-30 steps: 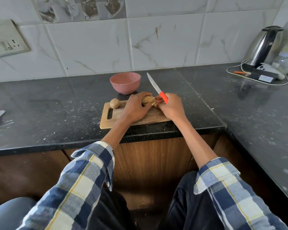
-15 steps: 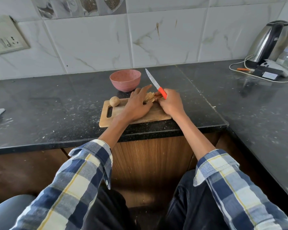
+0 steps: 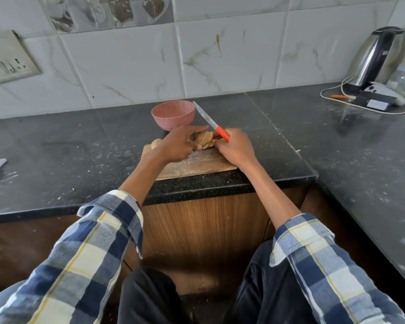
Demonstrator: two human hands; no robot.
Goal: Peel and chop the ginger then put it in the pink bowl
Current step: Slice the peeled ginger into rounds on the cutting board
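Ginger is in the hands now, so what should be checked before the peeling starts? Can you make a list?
1. Ginger held firmly: ok, the left hand grips it over the cutting board.
2. Knife held by its orange handle: ok, the right hand grips it.
3. Blade away from fingers: ok, it points up and away.
4. Pink bowl nearby: ok, just behind the board.
5. Board lying steady: cannot tell.
6. Ginger peeled: cannot tell.
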